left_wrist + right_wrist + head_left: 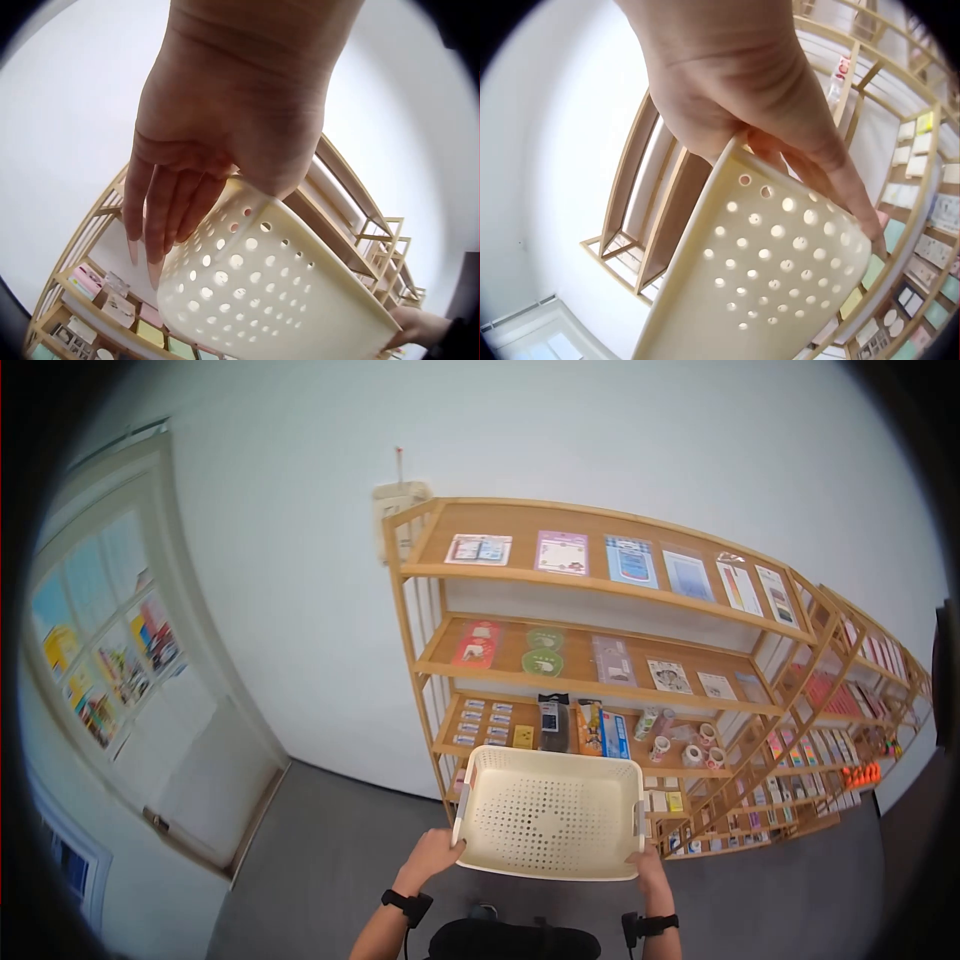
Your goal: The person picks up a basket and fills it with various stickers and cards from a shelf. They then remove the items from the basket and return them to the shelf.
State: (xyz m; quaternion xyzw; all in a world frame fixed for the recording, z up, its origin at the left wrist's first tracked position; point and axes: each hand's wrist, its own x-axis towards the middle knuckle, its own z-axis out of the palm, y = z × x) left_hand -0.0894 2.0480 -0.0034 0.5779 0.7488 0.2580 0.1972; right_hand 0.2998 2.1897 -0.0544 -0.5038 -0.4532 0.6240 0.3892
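Note:
A cream plastic basket (545, 815) with round holes in its floor and sides hangs in front of the body, nothing inside it. My left hand (436, 853) grips its left end near the front corner. In the left wrist view, the fingers (161, 199) run down the outside of the perforated wall with the thumb side at the rim. The right hand (650, 865) holds the opposite end; in the right wrist view its fingers (840, 176) lie along the outer wall below the rim. Grey handles show at both short ends.
Ahead stands a wooden shelf rack (600, 595) with flat packets on its upper tiers, and boxes and tape rolls (692, 756) lower down. More racks (860, 660) continue to the right. A white door (170, 690) is at the left, above the grey floor (330, 870).

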